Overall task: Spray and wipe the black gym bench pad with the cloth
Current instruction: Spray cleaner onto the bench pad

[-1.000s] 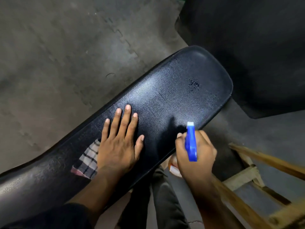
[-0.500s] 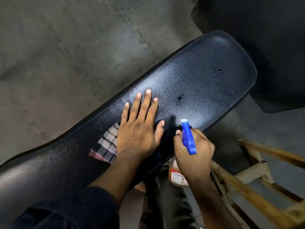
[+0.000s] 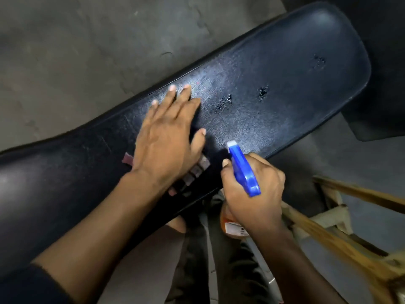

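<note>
Here the cloth (image 3: 198,171) lies under the left hand (image 3: 168,137).

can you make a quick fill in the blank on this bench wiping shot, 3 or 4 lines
1. The left hand presses flat on a checked ____ lying on the pad.
2. The right hand holds a spray bottle whose head is ____ in colour.
3. The wet spots on the pad number ____.
4. Right of the person's legs stands a frame made of ____.

Missing words: cloth; blue; three; wood
</note>
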The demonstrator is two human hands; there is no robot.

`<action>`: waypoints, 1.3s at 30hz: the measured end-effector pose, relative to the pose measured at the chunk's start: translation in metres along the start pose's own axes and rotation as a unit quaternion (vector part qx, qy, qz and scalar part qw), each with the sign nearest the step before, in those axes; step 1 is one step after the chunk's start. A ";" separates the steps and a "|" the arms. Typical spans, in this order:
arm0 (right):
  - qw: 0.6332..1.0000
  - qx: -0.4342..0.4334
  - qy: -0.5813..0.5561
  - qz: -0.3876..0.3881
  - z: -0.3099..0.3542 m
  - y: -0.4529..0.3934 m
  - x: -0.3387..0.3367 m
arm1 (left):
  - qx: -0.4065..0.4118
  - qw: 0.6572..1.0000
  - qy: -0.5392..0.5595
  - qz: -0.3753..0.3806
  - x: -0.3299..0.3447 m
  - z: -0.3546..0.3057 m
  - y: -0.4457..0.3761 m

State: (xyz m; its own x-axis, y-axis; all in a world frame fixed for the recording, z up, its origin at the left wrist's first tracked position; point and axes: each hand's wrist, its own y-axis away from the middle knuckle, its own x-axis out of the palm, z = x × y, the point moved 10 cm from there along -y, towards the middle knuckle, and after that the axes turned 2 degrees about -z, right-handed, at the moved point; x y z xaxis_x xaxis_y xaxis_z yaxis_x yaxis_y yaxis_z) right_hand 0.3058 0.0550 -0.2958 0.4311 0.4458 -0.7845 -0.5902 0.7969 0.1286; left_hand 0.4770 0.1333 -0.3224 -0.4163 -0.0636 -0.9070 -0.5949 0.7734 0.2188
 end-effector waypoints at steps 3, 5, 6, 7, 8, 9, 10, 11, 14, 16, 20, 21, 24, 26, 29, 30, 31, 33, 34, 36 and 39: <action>0.999 -0.003 -0.027 0.019 0.010 0.010 0.008 | -0.015 0.999 -0.039 0.000 -0.004 0.027 0.035; 0.999 -0.014 -0.045 0.023 0.022 0.014 0.013 | -0.027 0.999 -0.027 -0.012 -0.007 0.041 0.051; 0.998 -0.023 -0.049 0.025 0.028 0.015 0.015 | -0.035 0.999 -0.021 -0.020 -0.009 0.047 0.057; 0.998 -0.031 -0.052 0.028 0.033 0.016 0.017 | -0.044 0.999 -0.016 -0.027 -0.010 0.053 0.062; 0.997 -0.037 -0.055 0.034 0.038 0.017 0.020 | -0.056 0.998 -0.012 -0.033 -0.012 0.060 0.067; 0.997 -0.042 -0.055 0.042 0.041 0.019 0.023 | -0.068 0.997 -0.010 -0.038 -0.014 0.067 0.072; 0.997 -0.049 -0.044 0.051 0.044 0.020 0.027 | -0.076 0.996 -0.009 -0.042 -0.016 0.072 0.075; 0.996 -0.058 -0.025 0.058 0.048 0.022 0.030 | -0.081 0.996 -0.008 -0.046 -0.018 0.076 0.079; 0.994 -0.078 0.014 0.075 0.055 0.032 0.040 | -0.095 0.993 0.000 -0.064 -0.021 0.085 0.087; 0.992 -0.087 0.031 0.088 0.056 0.041 0.048 | -0.110 0.991 0.005 -0.077 -0.021 0.091 0.094; 0.990 -0.078 -0.012 0.119 0.056 0.055 0.059 | -0.148 0.983 0.023 -0.101 -0.023 0.104 0.113; 0.988 -0.089 -0.016 0.124 0.059 0.058 0.060 | -0.156 0.982 0.026 -0.105 -0.024 0.107 0.118; 0.985 -0.105 -0.024 0.139 0.069 0.063 0.064 | -0.175 0.978 0.032 -0.108 -0.024 0.116 0.137; 0.984 -0.103 -0.020 0.146 0.073 0.064 0.068 | -0.183 0.977 0.034 -0.108 -0.023 0.121 0.147; 0.981 -0.112 -0.014 0.161 0.084 0.069 0.075 | -0.195 0.973 0.035 -0.118 -0.025 0.131 0.166; 0.980 -0.113 -0.014 0.165 0.087 0.070 0.078 | -0.196 0.972 0.035 -0.122 -0.025 0.134 0.171; 0.979 -0.114 -0.012 0.167 0.089 0.072 0.080 | -0.197 0.971 0.037 -0.126 -0.025 0.137 0.175; 0.979 -0.118 -0.011 0.166 0.093 0.074 0.082 | -0.197 0.970 0.042 -0.134 -0.024 0.139 0.179; 0.979 -0.120 -0.013 0.164 0.095 0.075 0.083 | -0.198 0.970 0.044 -0.137 -0.024 0.140 0.180; 0.979 -0.124 -0.025 0.157 0.100 0.079 0.084 | -0.199 0.968 0.048 -0.143 -0.023 0.140 0.182; 0.979 -0.134 -0.028 0.152 0.107 0.082 0.085 | -0.201 0.967 0.056 -0.145 -0.022 0.142 0.183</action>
State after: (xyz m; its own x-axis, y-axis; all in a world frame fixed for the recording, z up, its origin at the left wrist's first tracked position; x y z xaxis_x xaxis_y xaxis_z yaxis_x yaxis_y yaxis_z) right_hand 0.3671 0.2015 -0.2874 0.2402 0.6737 -0.6989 -0.8516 0.4918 0.1814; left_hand 0.4750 0.3655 -0.3136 -0.2492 -0.3261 -0.9119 -0.9078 0.4065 0.1027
